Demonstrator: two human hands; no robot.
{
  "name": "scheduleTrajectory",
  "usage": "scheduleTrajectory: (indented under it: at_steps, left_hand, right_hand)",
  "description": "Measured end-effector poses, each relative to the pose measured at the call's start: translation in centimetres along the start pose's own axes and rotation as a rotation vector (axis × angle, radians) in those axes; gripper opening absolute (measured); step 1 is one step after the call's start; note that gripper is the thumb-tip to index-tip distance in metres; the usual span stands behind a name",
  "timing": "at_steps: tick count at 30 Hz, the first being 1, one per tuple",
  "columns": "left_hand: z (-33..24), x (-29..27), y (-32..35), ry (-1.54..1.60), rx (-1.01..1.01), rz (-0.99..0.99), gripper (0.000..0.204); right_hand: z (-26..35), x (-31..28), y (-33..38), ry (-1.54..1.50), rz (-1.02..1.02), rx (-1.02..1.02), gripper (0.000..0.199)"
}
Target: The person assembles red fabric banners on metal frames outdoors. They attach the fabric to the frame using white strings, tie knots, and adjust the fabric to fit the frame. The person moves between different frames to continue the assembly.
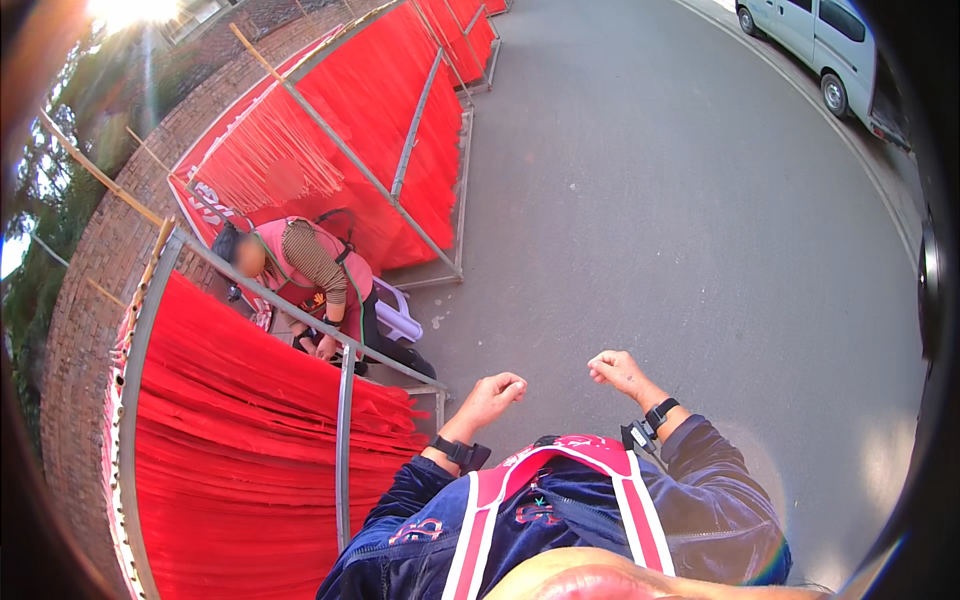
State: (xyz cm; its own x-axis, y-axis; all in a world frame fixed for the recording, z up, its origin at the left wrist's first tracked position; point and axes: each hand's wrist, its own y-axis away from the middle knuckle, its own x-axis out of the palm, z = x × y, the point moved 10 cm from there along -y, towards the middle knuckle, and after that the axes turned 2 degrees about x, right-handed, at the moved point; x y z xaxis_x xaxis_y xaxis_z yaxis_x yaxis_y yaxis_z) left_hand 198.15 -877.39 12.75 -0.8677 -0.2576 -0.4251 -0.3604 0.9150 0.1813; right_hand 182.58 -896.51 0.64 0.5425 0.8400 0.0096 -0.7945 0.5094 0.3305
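Note left hand (497, 398) and right hand (618, 373) apart above the road (650, 230), curled inward, pinching nothing visible, with red cloth (250, 410) on a metal frame (345, 440) leftward, stretched lengthwise left to right, nearer the left hand.

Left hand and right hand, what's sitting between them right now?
In the head view, no object shows between the left hand and the right hand; only grey road appears in the gap.

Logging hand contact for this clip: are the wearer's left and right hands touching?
Apart. The head view shows grey road plainly between the left hand and the right hand.
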Motion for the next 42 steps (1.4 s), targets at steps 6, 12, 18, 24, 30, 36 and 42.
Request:
scheduleTrajectory:
  at_steps: [6, 12, 18, 24, 30, 36, 42]
  left_hand:
    - [-1.4, -0.9, -16.3, 0.022, -0.008, 0.061, 0.026]
    - [-0.6, -6.6, -35.8, 0.021, -0.003, 0.047, 0.032]
    - [-5.0, -14.4, -54.6, 0.188, 0.048, -0.049, 0.029]
    - [-9.7, -17.7, -73.1, 0.124, 0.092, 0.002, 0.028]
    - [-10.3, -19.4, -92.3, 0.155, 0.112, -0.055, 0.028]
    - [-10.8, -25.8, -106.8, 0.275, 0.008, -0.276, 0.022]
    - [-8.5, -36.9, -114.5, 0.287, -0.060, -0.516, 0.022]
  right_hand:
    - [3.3, -5.7, -10.8, -0.032, 0.024, -0.045, 0.022]
    - [8.1, -11.4, -24.9, -0.052, 0.040, -0.093, 0.021]
    - [16.7, -21.6, -39.3, -0.011, -0.066, -0.112, 0.024]
    - [21.8, -32.8, -52.6, -0.116, -0.191, -0.128, 0.023]
    - [26.0, -45.1, -71.0, -0.053, -0.155, -0.107, 0.023]
    - [35.4, -54.2, -89.7, 0.042, -0.003, -0.058, 0.024]
    - [42.6, -54.5, -106.6, 0.096, 0.242, -0.133, 0.024]
